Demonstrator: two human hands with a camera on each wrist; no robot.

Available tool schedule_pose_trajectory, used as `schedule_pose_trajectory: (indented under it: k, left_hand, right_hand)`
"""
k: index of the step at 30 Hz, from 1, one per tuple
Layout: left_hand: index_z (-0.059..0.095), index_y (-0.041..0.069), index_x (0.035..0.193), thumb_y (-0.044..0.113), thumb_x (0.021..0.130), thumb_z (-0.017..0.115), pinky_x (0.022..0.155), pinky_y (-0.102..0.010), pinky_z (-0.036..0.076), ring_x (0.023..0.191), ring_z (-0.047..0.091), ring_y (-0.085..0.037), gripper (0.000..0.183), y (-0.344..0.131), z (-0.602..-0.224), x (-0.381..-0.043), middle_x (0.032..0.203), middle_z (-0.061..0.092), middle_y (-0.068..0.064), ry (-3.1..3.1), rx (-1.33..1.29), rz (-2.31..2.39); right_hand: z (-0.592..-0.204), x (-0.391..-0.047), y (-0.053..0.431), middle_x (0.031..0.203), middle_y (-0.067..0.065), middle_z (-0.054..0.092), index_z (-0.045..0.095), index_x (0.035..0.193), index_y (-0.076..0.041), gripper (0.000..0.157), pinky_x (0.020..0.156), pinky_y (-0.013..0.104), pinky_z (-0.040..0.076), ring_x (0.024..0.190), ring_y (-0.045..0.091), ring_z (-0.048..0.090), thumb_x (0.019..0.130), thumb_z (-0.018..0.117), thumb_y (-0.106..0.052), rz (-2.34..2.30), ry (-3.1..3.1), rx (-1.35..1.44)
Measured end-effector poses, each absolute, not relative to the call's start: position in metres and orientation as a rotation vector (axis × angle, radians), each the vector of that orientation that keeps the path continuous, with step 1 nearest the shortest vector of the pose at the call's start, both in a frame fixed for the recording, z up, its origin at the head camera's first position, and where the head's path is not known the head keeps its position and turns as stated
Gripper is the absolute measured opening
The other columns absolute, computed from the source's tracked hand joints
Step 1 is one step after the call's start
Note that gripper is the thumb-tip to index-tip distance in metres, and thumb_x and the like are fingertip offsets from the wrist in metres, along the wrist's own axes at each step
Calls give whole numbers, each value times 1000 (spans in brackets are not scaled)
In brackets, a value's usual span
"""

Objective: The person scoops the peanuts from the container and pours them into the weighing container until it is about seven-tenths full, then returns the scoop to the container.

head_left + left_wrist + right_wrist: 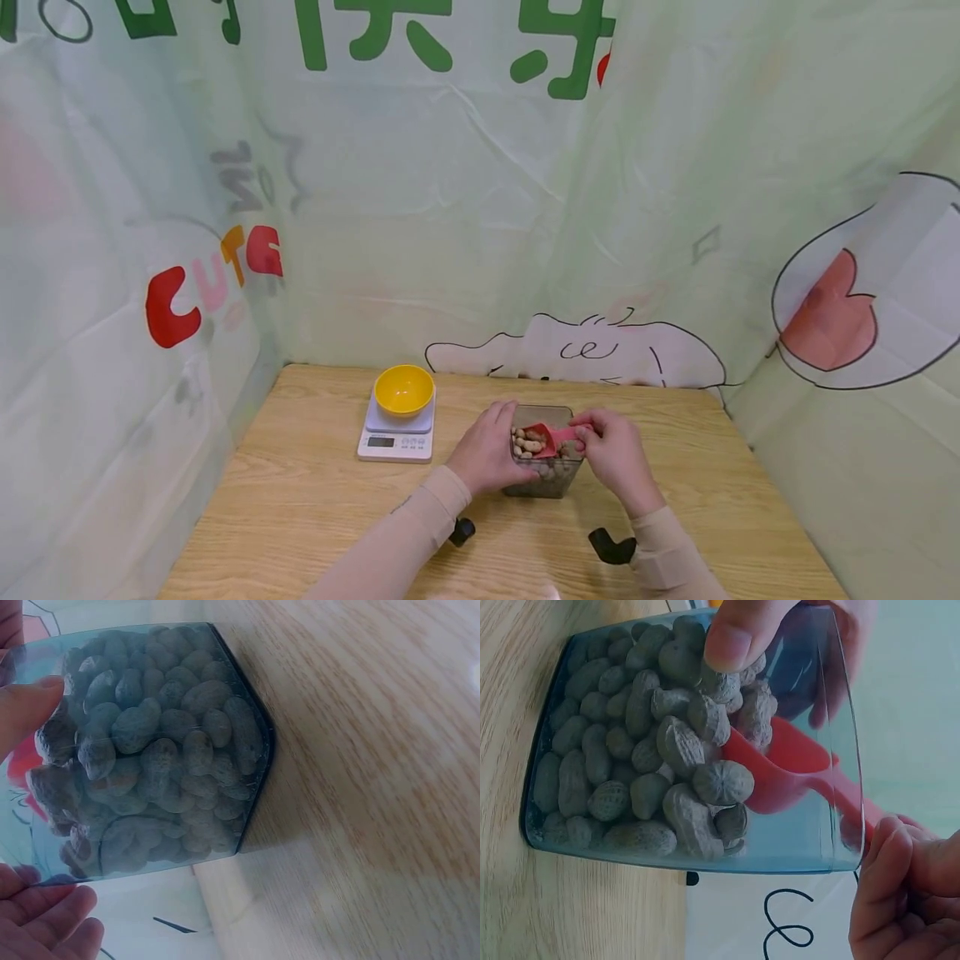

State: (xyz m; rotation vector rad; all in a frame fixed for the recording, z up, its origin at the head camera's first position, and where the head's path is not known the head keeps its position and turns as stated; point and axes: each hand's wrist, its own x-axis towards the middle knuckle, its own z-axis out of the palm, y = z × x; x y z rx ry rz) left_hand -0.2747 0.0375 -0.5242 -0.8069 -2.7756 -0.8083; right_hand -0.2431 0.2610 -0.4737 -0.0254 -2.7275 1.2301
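A clear, smoky-tinted container [534, 486] of unshelled peanuts [529, 446] stands on the table. My left hand [489, 454] grips its left side, with the thumb [28, 705] across the near wall and the fingers [56, 919] around another side. In my right hand [617, 454] is the handle of a red scoop [561, 434], pinched above the rim. Through the wall in the right wrist view, the scoop's bowl [780, 769] sits inside among the top peanuts [679, 746]. Part of it is hidden behind them.
Left of the container, a white kitchen scale [395, 447] carries a yellow bowl [405, 390]. Printed cloth [480, 208] surrounds the wooden table [300, 500] at the back and sides. Black straps with small dark pieces [612, 547] show by both wrists.
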Motion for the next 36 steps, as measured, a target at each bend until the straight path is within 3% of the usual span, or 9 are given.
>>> schedule_pose_trajectory:
  k: [4,11,17,30,36]
  left_hand:
    - [40,3,162,56,73,97,122,-39,50,141,59,-25,117,38,-525,-274,158,54,-12,-2782,-807,-797]
    - [39,5,163,58,74,96,122,-39,51,141,59,-24,119,39,-525,-273,159,53,-10,-2802,-794,-779]
    - [39,6,163,58,74,96,122,-39,51,141,58,-24,118,39,-524,-273,160,52,-10,-2806,-795,-780]
    - [39,6,163,61,73,95,122,-38,51,141,59,-23,119,38,-528,-275,161,52,-10,-2797,-810,-759]
    - [39,6,163,60,74,95,121,-40,52,141,59,-24,119,37,-526,-277,161,51,-11,-2793,-807,-759]
  right_hand:
    - [-477,-243,260,94,18,77,77,110,-1,17,56,25,51,75,19,67,106,61,-3,1216,-2725,-60]
    - [-476,-240,257,85,15,77,76,111,9,21,57,24,61,66,16,71,103,62,-5,1438,-2630,-276]
    - [-473,-240,254,82,13,74,71,115,16,24,59,22,63,66,12,70,105,60,-3,1659,-2529,-365]
    - [-480,-235,257,95,20,76,77,113,4,19,63,26,62,74,18,70,108,59,-1,1342,-2690,-83]
    - [-476,-237,256,94,19,77,76,113,7,19,62,24,63,75,18,71,107,59,1,1385,-2668,-93]
